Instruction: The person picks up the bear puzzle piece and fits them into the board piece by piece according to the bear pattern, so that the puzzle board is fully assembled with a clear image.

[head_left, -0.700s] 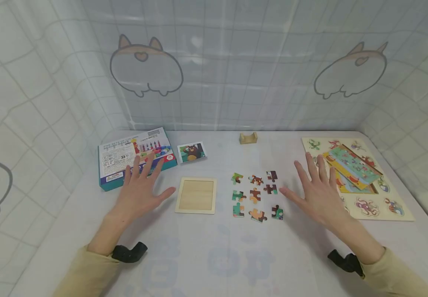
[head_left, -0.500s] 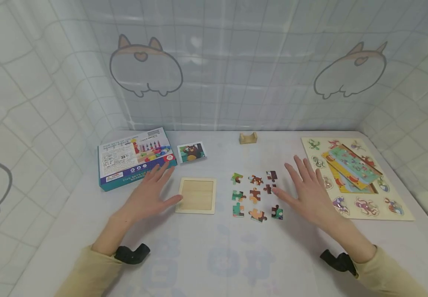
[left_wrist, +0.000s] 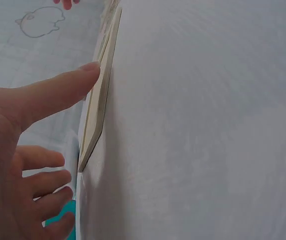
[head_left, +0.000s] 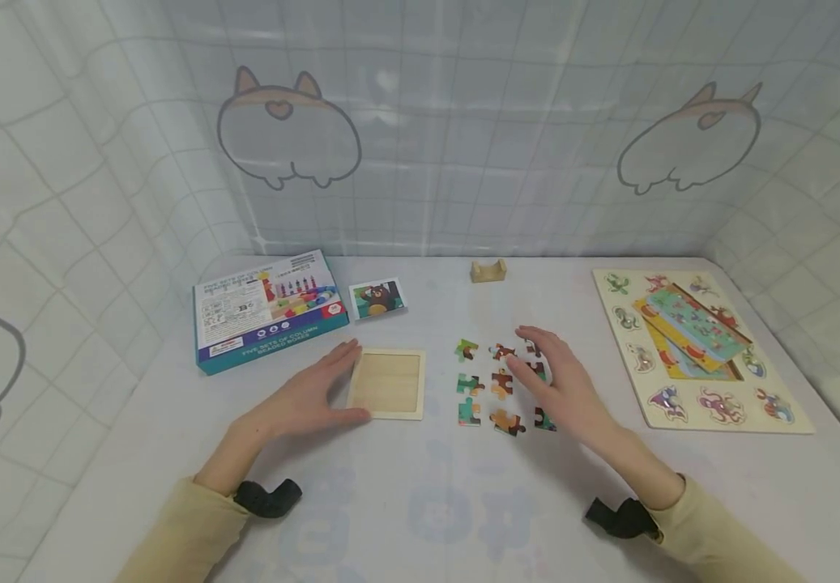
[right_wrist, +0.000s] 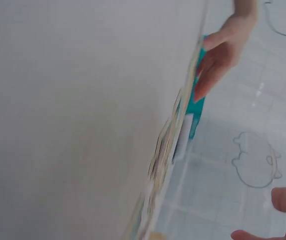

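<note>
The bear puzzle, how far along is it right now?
Nothing is placed yet: the wooden tray is bare inside. In hand: the left hand touches the tray's left edge with straight fingers, and the right hand is over the loose puzzle pieces, gripping none that I can see. Left to do: every piece lying beside the tray.

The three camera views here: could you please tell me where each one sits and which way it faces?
Head: worn on the head, looking forward and down at the table; both hands and sleeves show.
Left wrist: low beside the left hand, facing the wooden tray; thumb touches its edge.
Right wrist: skims the table towards the left hand; right fingertips show.
Shared: the tray and left hand.
</note>
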